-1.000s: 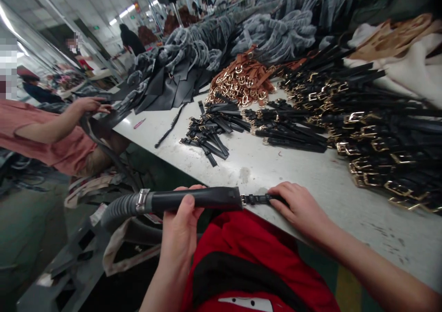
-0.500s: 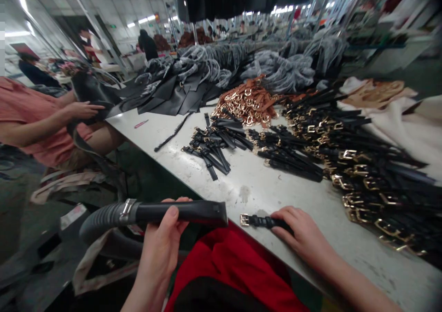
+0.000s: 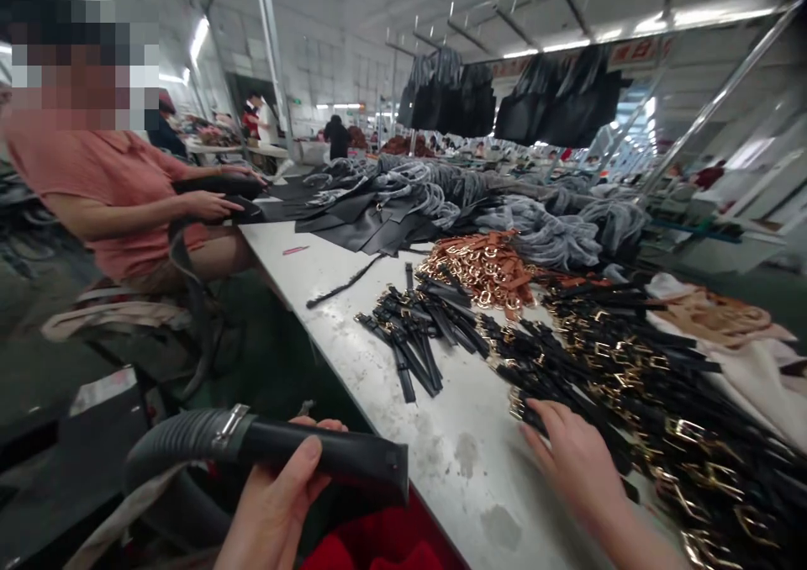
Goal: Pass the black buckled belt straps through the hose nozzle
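Observation:
My left hand point(image 3: 290, 477) is closed around a black hose nozzle point(image 3: 353, 459), its flat end pointing right near the table edge. A metal clamp point(image 3: 232, 424) joins the nozzle to a ribbed grey hose point(image 3: 176, 440) that curves down to the left. My right hand point(image 3: 571, 456) is closed over a black buckle strap point(image 3: 535, 417) at the near end of a row of straps. Gold buckles show just beyond its fingertips; the palm hides most of the strap. Left of that hand lies a smaller heap of black buckle straps point(image 3: 416, 335).
Brown straps with gold rings point(image 3: 485, 267) are heaped farther back. A large pile of black buckle straps point(image 3: 668, 419) covers the table's right side. Black sheets point(image 3: 371, 227) and wrapped grey cords point(image 3: 548, 225) lie at the back. A person in a pink shirt point(image 3: 119, 175) sits left.
My right hand has moved forward with the black buckle strap, from the near table edge to the row of straps. The left hand still grips the nozzle. My view has tilted up.

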`<state>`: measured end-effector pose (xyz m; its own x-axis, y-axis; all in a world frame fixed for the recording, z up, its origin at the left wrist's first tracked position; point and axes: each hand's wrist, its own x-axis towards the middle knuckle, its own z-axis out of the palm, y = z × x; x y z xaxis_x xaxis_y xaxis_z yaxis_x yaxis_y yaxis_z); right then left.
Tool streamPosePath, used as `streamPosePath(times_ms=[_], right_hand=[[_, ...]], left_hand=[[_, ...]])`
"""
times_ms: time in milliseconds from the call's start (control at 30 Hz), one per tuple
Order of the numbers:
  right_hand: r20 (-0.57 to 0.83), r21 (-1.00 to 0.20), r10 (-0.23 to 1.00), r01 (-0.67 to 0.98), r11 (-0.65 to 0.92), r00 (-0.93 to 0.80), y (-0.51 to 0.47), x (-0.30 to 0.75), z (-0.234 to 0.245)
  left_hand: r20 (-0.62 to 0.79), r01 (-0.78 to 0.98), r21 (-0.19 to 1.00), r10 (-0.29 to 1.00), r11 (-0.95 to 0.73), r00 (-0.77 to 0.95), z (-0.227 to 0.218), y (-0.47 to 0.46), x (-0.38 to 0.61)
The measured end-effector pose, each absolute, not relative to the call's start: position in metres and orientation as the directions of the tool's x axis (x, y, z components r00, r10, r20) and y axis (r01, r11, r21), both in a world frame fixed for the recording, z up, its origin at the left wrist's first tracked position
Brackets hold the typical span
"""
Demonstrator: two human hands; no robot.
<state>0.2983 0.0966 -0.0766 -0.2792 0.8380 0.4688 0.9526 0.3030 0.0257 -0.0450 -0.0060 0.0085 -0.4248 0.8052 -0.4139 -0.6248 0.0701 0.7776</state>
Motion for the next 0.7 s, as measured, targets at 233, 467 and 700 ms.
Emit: streamPosePath(times_ms=[233,467,700], right_hand=[[0.277,-0.082,0.841,0.861,0.502,-0.464,0.128,0.128,-0.054],[0.122,-0.080,0.921,0.922,0.380,-0.369,0.158,0.110,-0.050],[0.043,-0.585,0.929,0.744,0.323,-0.369,0.142,0.195,-0.046]], left_hand=[[-0.422,-0.630,0.775,0.776,0.041,-0.469,0.014,-0.005,-0.055],[-0.406,-0.621,0.784,0.746,-0.013,-0.528,0.015,-0.014,-0.066],[-0.390,-0.635,0.772,0.777,-0.016,-0.493,0.016,-0.018,-0.067]])
